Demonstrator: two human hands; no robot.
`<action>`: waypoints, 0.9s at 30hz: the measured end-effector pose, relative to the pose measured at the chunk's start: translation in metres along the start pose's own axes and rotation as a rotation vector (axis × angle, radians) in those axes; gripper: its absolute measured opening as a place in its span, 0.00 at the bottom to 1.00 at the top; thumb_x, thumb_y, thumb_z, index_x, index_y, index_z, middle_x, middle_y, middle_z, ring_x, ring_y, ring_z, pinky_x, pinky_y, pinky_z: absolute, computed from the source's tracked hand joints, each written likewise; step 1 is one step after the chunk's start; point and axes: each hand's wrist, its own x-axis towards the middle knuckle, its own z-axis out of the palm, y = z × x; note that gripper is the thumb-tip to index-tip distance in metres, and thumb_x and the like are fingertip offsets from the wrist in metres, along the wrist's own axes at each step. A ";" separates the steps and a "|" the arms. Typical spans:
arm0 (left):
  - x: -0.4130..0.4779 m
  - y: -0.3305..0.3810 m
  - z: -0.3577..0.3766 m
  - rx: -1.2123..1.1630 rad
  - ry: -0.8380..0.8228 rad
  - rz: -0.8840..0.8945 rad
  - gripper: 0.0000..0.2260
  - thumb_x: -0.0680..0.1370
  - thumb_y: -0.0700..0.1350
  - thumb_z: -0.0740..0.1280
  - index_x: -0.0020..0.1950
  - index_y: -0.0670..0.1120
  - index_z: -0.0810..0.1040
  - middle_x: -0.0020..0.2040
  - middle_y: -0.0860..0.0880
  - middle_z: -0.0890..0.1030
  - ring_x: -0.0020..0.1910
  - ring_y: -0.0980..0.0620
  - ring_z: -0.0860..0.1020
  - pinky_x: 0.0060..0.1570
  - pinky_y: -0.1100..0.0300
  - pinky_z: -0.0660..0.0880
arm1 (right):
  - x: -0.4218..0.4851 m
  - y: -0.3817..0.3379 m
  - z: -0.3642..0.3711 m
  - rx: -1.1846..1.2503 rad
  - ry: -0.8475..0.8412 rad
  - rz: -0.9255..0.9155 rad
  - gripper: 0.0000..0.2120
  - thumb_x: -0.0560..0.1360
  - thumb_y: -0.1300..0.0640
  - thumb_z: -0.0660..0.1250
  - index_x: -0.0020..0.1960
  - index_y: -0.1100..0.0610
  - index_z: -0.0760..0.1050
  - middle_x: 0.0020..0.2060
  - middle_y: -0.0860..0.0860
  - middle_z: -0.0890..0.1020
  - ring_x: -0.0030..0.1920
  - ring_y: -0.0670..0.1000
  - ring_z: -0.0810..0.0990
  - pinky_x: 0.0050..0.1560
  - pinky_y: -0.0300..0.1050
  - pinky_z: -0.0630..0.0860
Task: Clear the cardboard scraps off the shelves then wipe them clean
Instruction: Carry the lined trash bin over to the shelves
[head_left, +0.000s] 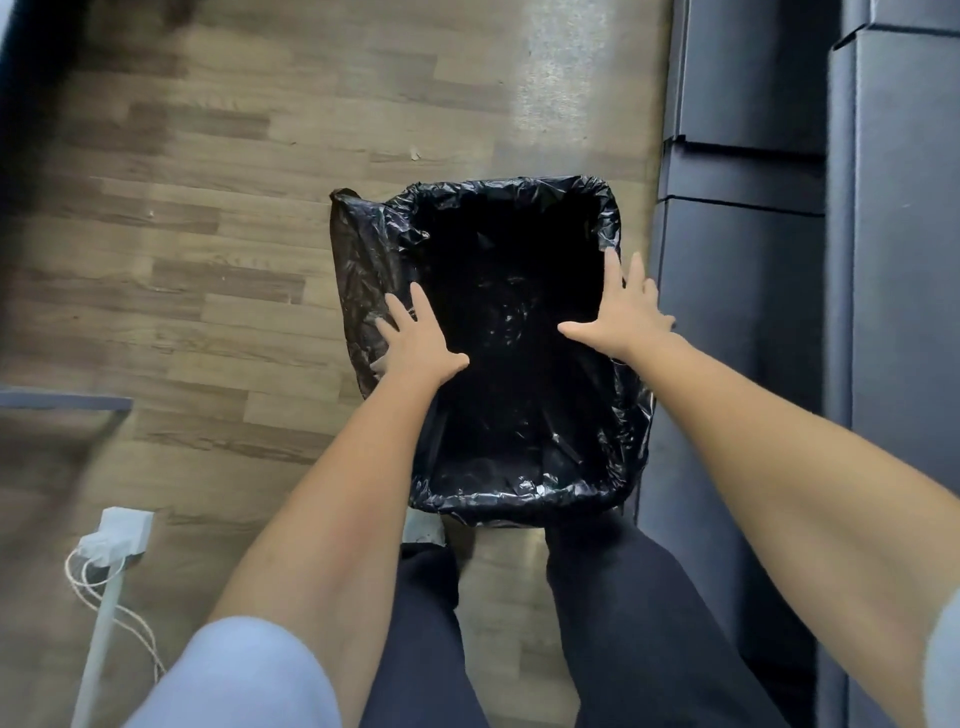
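Looks like the dumping bit of the clearing step. The left hand (415, 338) and right hand (621, 312) are held spread wide over the trash bin (363, 270), fingers straight, nothing gripped. The bin is stood on the wood floor (234, 260), just beside a dark cabinet (743, 286). No cardboard scraps can be made out, as the liner's inside is too dark. Next, probably, the shelves need checking for leftovers, or a cloth needs fetching.

left hand (422, 340): palm down, fingers straight and spread toward 11 o'clock, thumb out to 3 o'clock
right hand (623, 312): palm down, fingers straight toward 12 o'clock, thumb out to 9 o'clock
left arm (332, 519): bare, stretched out from 7 o'clock
right arm (779, 457): bare, stretched out from 4 o'clock
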 end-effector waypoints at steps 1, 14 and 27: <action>0.003 -0.002 0.004 -0.016 0.006 -0.018 0.46 0.72 0.47 0.69 0.73 0.48 0.35 0.75 0.41 0.37 0.74 0.37 0.43 0.67 0.36 0.60 | 0.003 0.004 0.003 0.024 -0.005 0.011 0.50 0.70 0.41 0.68 0.75 0.49 0.35 0.76 0.55 0.39 0.76 0.61 0.46 0.68 0.70 0.57; 0.020 -0.024 0.046 -0.059 0.286 -0.051 0.41 0.71 0.28 0.61 0.74 0.43 0.37 0.63 0.38 0.64 0.49 0.42 0.73 0.46 0.55 0.71 | 0.013 0.021 0.059 0.257 0.167 0.175 0.30 0.77 0.65 0.60 0.73 0.58 0.50 0.64 0.62 0.70 0.58 0.63 0.75 0.51 0.50 0.72; 0.025 -0.033 0.047 -0.280 0.289 -0.098 0.37 0.72 0.29 0.58 0.74 0.50 0.46 0.63 0.40 0.72 0.57 0.40 0.73 0.54 0.51 0.71 | 0.011 0.020 0.063 0.441 0.243 0.212 0.11 0.77 0.66 0.58 0.50 0.57 0.55 0.42 0.57 0.70 0.42 0.56 0.67 0.40 0.45 0.63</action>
